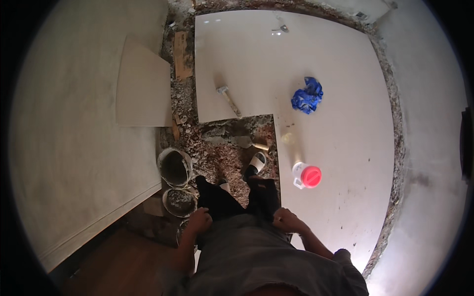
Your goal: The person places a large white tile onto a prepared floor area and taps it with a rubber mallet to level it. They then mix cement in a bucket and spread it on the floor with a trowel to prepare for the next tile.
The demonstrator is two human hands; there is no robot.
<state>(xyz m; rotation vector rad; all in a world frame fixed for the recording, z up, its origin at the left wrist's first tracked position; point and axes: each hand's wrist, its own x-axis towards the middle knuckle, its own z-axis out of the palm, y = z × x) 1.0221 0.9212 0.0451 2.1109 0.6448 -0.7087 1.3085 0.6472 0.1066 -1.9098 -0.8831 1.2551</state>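
Observation:
My left hand (pixel 200 221) is closed beside the left thigh of my black trousers (pixel 218 198), near the buckets. By my right thigh, my right hand (pixel 288 221) is closed too, its fingers curled inward. Whether either hand grips the trouser cloth cannot be made out. Ahead of my feet, a trowel (pixel 243 142) with a light wooden handle lies on the rubble. A mallet (pixel 228 100) rests on the large pale floor tiles (pixel 345 133), with a crumpled blue bag (pixel 307 95) to its right. Closer in stands a white jug (pixel 307 176) with a red lid.
Two mortar-smeared buckets (pixel 175 167) stand at my left, with another partly hidden behind my arm. A cut tile piece (pixel 143 86) leans against the left wall. Cardboard (pixel 182 55) lies on the rubble strip. A small metal object (pixel 283 28) sits on the far tile.

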